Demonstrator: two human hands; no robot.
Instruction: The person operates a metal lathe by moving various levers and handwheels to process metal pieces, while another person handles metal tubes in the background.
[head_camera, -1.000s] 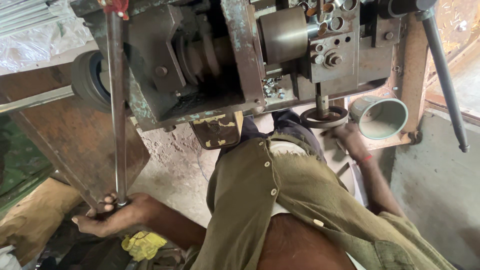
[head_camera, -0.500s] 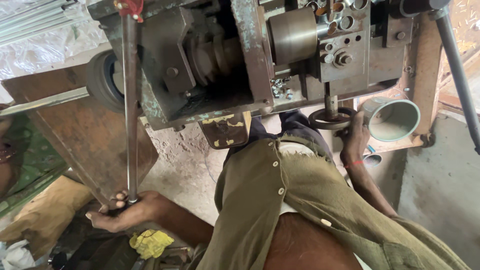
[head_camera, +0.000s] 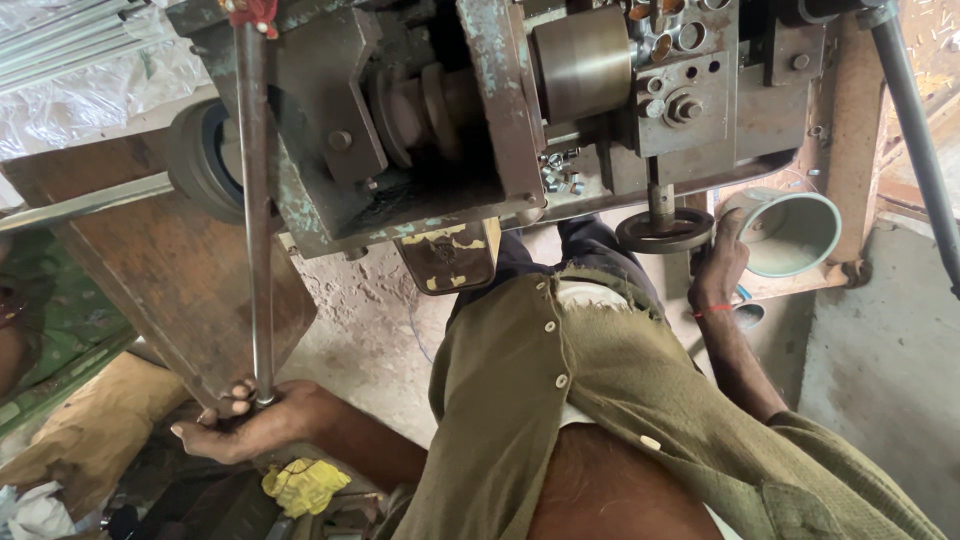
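My left hand (head_camera: 245, 428) is clenched around the bottom end of one long steel rod (head_camera: 255, 220), which runs up toward twelve o'clock into the machine (head_camera: 420, 120), probably for leverage. My right hand (head_camera: 718, 268) grips the one small handwheel (head_camera: 664, 231) at two o'clock, just beside a single green cup (head_camera: 790, 232).

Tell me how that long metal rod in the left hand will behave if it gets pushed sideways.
The rod looks like bare steel, so probably stiff and heavy for its width. It seems fixed to the machine at its top, so it would likely swing rather than come free. Its smooth surface might slip where the left hand wraps its lower end.
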